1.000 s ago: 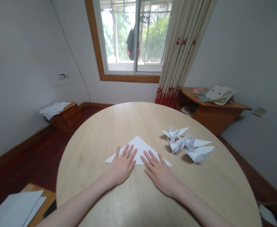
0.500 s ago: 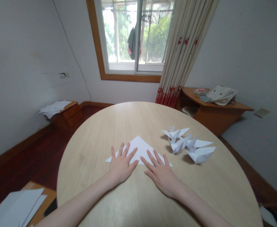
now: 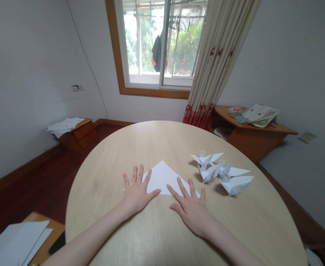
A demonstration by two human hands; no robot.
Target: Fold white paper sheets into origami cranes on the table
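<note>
where the paper lies: a white paper triangle [image 3: 162, 177] lies flat on a round wooden table [image 3: 157, 140], near the edge where the person sits, its peak pointing away toward the window [image 3: 159, 44].
left hand: the left hand [image 3: 136, 192] is palm down with fingers spread wide. the fingertips cover the triangle's left corner and the thumb reaches along its long near edge. it pinches nothing and only presses flat.
right hand: the right hand [image 3: 191, 208] is also palm down and splayed. its fingers [image 3: 190, 183] fan over the triangle's right corner and the heel rests on bare wood. nothing is held.
birds: a few folded paper birds [image 3: 220, 173] stand in a cluster just right of the triangle, near the right hand but not touching it.
done so far: as i read it, the sheet has one fold in it, a plain flat triangle, and the hands seem to be flattening that crease.
left to do: set against the birds, it looks to be at an early stage, with most folds not yet made.
spare sheets: loose white sheets [image 3: 15, 244] lie on a low surface at the person's left, off the table.
room: a curtain [image 3: 220, 55] hangs right of the window, and a corner shelf [image 3: 251, 129] stands behind the birds.
</note>
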